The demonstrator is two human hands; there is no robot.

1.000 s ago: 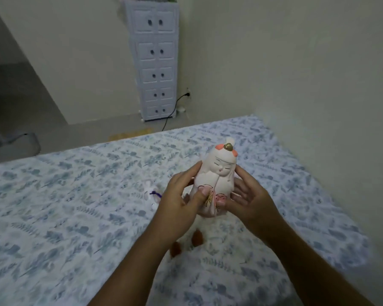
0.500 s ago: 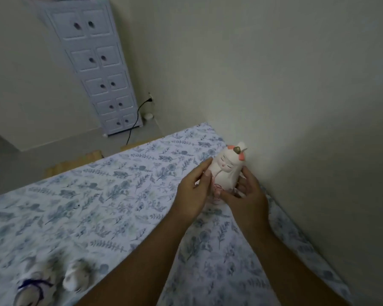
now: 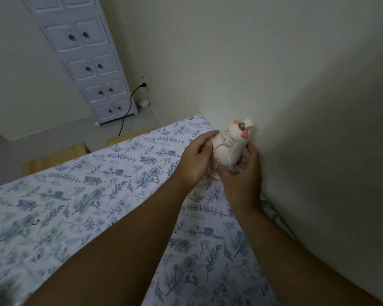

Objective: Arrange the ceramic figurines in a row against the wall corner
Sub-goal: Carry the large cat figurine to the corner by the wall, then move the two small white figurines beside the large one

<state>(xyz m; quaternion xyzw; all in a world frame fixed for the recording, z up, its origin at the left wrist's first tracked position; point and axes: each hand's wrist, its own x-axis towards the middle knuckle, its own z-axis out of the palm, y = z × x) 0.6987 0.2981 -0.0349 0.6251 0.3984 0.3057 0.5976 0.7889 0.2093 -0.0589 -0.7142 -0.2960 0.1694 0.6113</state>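
White ceramic figurine [image 3: 229,149] tilted near wall [image 3: 296,107], left hand [image 3: 196,160] and right hand [image 3: 241,175] fingers gripping it, base hidden

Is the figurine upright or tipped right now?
Tipped: the figurine leans head-first toward the wall, held by the left hand and right hand.

Dim, flat indoor light, brightest on the wall [image 3: 219,102] near the corner; wide-angle bending, soft edges.

A white ceramic figurine [image 3: 229,146] with pink ears leans tilted toward the wall, near the bed's corner.
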